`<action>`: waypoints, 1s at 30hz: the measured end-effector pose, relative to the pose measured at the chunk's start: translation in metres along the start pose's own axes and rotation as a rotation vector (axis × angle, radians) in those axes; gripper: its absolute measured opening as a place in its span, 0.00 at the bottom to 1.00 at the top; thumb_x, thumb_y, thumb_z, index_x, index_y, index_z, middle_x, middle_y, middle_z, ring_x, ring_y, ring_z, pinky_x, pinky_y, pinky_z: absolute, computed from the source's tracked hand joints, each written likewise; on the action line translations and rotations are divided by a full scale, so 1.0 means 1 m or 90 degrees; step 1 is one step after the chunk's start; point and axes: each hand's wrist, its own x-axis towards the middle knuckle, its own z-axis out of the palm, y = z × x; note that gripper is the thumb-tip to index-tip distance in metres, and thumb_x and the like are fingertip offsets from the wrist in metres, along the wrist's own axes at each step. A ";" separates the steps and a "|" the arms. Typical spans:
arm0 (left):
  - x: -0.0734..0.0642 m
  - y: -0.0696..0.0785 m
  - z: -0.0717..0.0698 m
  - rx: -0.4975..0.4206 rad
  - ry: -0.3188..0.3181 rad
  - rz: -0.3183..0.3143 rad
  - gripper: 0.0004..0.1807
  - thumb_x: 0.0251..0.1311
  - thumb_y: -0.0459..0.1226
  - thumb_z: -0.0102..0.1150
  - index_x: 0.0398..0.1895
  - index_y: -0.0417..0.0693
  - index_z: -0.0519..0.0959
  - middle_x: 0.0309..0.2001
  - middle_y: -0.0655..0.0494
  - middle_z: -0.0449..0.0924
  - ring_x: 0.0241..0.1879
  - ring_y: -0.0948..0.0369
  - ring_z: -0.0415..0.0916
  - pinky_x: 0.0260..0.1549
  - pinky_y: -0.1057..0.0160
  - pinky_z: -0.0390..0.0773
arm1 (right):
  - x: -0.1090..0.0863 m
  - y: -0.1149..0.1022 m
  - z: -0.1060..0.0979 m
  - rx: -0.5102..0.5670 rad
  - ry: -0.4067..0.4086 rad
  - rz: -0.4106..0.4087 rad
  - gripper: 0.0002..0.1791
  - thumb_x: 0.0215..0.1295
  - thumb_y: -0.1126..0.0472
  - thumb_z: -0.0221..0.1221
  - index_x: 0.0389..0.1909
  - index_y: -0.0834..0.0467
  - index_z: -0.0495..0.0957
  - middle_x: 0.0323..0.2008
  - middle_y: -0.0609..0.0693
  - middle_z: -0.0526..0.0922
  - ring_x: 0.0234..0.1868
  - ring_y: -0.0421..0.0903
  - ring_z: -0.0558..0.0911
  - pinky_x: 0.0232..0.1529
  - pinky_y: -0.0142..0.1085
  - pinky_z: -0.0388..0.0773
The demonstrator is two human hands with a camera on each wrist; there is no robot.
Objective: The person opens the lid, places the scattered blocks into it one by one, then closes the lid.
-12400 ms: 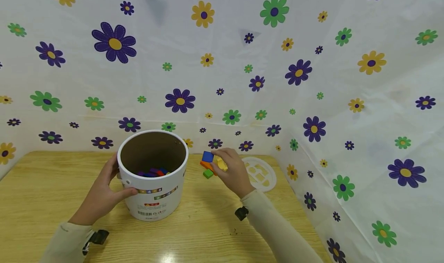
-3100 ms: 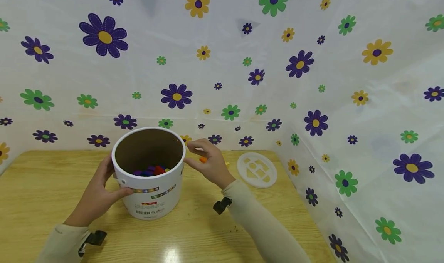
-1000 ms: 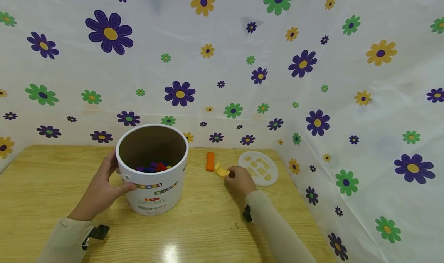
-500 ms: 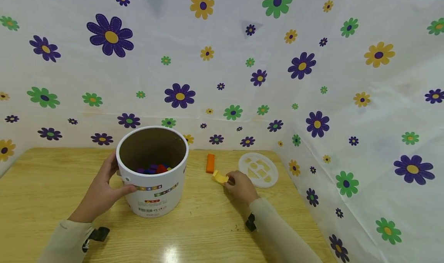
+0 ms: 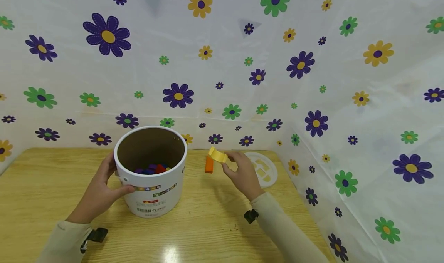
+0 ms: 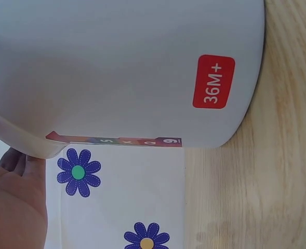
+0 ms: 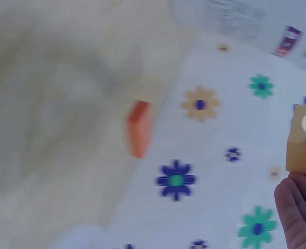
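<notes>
A white bucket [image 5: 166, 201] with printed number strips stands on the wooden table, and blocks in purple, blue and red [image 5: 160, 169] lie at its bottom. My left hand [image 5: 98, 193] grips its left side, thumb across the front and fingers behind; the left wrist view has this hand [image 6: 15, 207] at the bucket's rim. Between thumb and fingertips, my right hand [image 5: 244, 176] pinches a yellow arch-shaped block [image 5: 217, 155], raised over the table to the right of the bucket. Its curved cut-out shows on the block [image 7: 300, 148] in the right wrist view.
An orange rectangular block [image 5: 209, 166] lies on the table [image 5: 194, 224] just behind the yellow one in view. A white round plate with cut-out shapes [image 5: 274, 175] lies at the back right, partly behind my right hand. Flower-printed sheeting [image 5: 229, 70] rises along the back and right.
Earlier my right hand held a blue block, then was at the bucket's rim. It has since taken the yellow block and raised it. The blue and green blocks have left the table.
</notes>
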 end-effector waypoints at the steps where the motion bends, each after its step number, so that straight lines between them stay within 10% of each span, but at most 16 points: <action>1: 0.000 0.000 0.000 -0.001 0.000 0.001 0.62 0.57 0.34 0.77 0.85 0.66 0.43 0.80 0.44 0.53 0.72 0.35 0.56 0.67 0.21 0.54 | 0.003 -0.004 -0.004 0.009 0.015 -0.017 0.19 0.66 0.64 0.69 0.57 0.61 0.82 0.48 0.54 0.83 0.47 0.52 0.83 0.50 0.46 0.87; 15: -0.002 -0.002 -0.002 0.000 0.006 0.009 0.62 0.57 0.33 0.76 0.85 0.68 0.43 0.80 0.46 0.53 0.75 0.46 0.56 0.68 0.22 0.54 | 0.025 -0.060 -0.022 0.014 0.059 -0.260 0.25 0.63 0.67 0.71 0.61 0.63 0.80 0.52 0.56 0.83 0.52 0.50 0.83 0.55 0.41 0.86; 21: -0.001 -0.004 -0.002 0.010 0.005 0.016 0.62 0.57 0.33 0.76 0.84 0.68 0.44 0.79 0.47 0.55 0.68 0.77 0.57 0.67 0.23 0.57 | 0.032 -0.076 -0.014 0.015 0.045 -0.285 0.25 0.63 0.64 0.72 0.61 0.62 0.80 0.54 0.55 0.83 0.54 0.50 0.82 0.59 0.38 0.84; 30: -0.001 -0.005 -0.001 0.017 0.007 0.010 0.63 0.57 0.34 0.77 0.84 0.70 0.43 0.80 0.48 0.54 0.70 0.73 0.57 0.68 0.24 0.57 | 0.047 -0.092 -0.001 0.056 0.016 -0.287 0.23 0.67 0.63 0.69 0.62 0.62 0.80 0.54 0.53 0.83 0.56 0.47 0.82 0.63 0.33 0.80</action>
